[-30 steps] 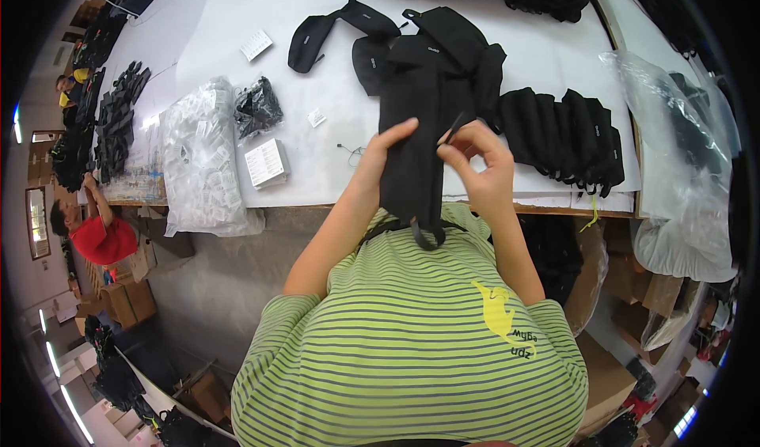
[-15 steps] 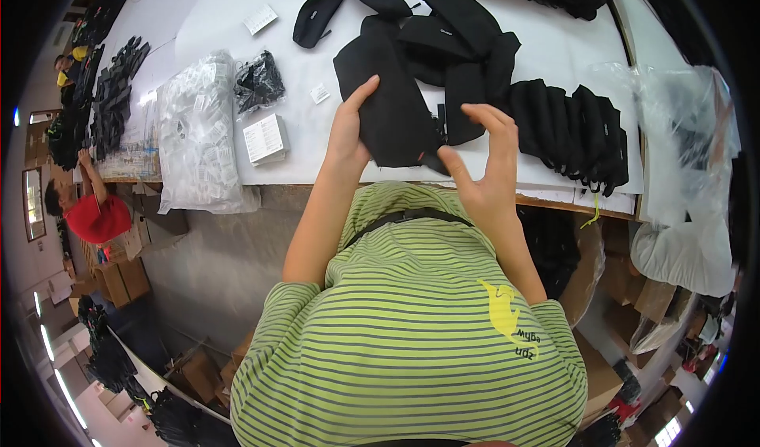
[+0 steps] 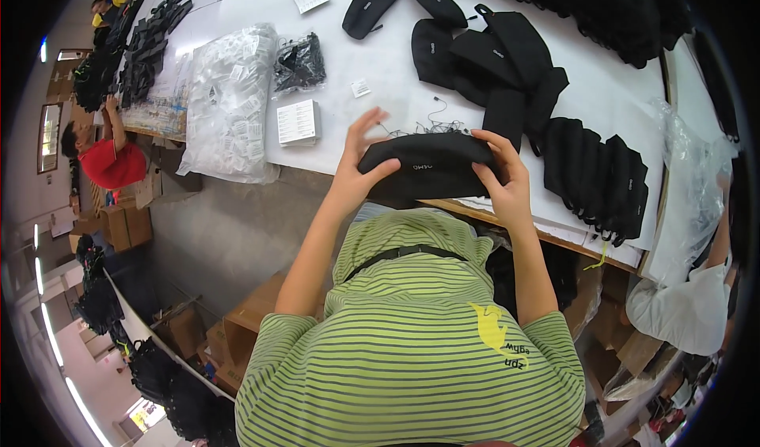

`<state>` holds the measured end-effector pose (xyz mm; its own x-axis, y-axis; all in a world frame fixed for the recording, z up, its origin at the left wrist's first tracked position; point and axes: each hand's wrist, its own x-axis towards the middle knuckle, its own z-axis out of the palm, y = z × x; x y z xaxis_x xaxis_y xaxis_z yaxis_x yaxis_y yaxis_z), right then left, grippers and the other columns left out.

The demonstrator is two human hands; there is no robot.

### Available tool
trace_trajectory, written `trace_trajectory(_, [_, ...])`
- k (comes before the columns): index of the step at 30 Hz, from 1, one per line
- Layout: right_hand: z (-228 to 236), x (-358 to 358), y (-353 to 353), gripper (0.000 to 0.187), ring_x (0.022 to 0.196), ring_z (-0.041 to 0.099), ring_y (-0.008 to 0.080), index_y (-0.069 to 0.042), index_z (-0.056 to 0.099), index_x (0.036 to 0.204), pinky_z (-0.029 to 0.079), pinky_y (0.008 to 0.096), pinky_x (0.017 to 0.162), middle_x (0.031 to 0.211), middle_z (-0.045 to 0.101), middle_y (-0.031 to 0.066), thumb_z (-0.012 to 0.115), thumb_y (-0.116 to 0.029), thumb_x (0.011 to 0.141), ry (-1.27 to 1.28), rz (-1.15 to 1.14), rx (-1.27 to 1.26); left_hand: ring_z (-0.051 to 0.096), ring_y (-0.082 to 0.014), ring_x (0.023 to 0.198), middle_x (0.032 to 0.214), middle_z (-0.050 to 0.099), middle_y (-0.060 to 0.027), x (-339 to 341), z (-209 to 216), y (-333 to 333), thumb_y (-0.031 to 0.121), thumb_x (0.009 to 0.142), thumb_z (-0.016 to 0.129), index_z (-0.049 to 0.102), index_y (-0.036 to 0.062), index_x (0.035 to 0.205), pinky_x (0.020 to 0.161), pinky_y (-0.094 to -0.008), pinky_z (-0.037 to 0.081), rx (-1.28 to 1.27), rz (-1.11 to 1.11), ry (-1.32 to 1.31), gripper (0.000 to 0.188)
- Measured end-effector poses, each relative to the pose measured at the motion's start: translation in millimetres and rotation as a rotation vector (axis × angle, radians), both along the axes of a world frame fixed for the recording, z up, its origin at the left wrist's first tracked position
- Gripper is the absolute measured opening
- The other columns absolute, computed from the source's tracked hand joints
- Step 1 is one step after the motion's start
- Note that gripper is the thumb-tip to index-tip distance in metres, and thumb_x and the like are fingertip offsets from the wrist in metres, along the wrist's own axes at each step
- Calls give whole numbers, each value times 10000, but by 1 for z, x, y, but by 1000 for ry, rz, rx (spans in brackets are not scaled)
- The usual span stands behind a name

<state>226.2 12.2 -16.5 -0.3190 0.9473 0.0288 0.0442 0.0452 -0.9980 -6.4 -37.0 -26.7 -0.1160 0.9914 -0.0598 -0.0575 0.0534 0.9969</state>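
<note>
A black fabric pouch point(image 3: 427, 174) with a small pale print is held up level at the table's front edge. My left hand point(image 3: 356, 162) grips its left end, the thumb on the near face and the slightly blurred fingers behind. At the right end my right hand point(image 3: 507, 174) is closed on the pouch, thumb in front and fingers over the top. Thin black cords point(image 3: 443, 124) lie on the white table just beyond it. More black pouches point(image 3: 495, 55) are heaped past my right hand, and a row of them point(image 3: 598, 178) stands farther right.
To the left are a transparent plastic bag of white tags point(image 3: 231, 103), a small bag of black items point(image 3: 299, 62) and a stack of white cards point(image 3: 298, 123). A black pile point(image 3: 602, 12) covers the far right. A person in red point(image 3: 115, 162) works at the far left.
The flat black pouch has been turned sideways and its printed face now shows. My right hand has closed on its right end, while my left hand has shifted to the left end.
</note>
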Motion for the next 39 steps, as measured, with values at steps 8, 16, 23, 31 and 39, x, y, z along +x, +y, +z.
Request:
trace_trajectory(8, [-15, 22, 7, 195, 760, 543, 170, -60, 710, 941, 425, 273, 681, 827, 659, 54, 715, -154, 771, -265, 197, 52, 603, -199, 927, 981, 650, -89, -12, 13, -7, 68, 773, 682, 671, -14, 912, 835, -297, 448, -131, -421, 348, 161])
trace_trajectory(16, [-7, 95, -4, 217, 769, 597, 140, -91, 693, 1047, 455, 265, 720, 957, 671, 57, 665, -118, 833, -446, -332, 88, 535, -136, 1001, 1212, 558, -38, -83, -15, -13, 178, 919, 576, 631, 104, 1152, 839, -257, 438, -271, -310, 381, 251])
trace_trajectory(23, [-62, 181, 0, 610, 1075, 539, 318, -303, 533, 1296, 430, 416, 898, 1165, 576, 115, 627, -61, 744, -1456, -795, 445, 552, -237, 982, 1099, 584, -113, -311, -101, -10, 165, 873, 599, 606, 40, 1089, 858, -342, 445, -58, 637, 966, 249])
trace_trajectory(31, [-107, 146, -11, 619, 1229, 428, 328, -389, 457, 1340, 395, 493, 956, 1359, 434, 103, 623, -165, 787, -1611, -856, 254, 514, -343, 1031, 1052, 572, -171, -402, -127, 30, 35, 793, 544, 600, 5, 1068, 897, -405, 410, -146, 552, 1238, 282])
trace_trajectory(39, [-96, 72, -51, 523, 1156, 458, 318, -292, 528, 1289, 368, 477, 938, 1282, 468, 114, 620, -142, 797, -1440, -935, 245, 415, -392, 1254, 1347, 459, -196, -477, -165, 105, 271, 790, 666, 527, 271, 1316, 1048, -389, 350, -265, 156, 1078, 544])
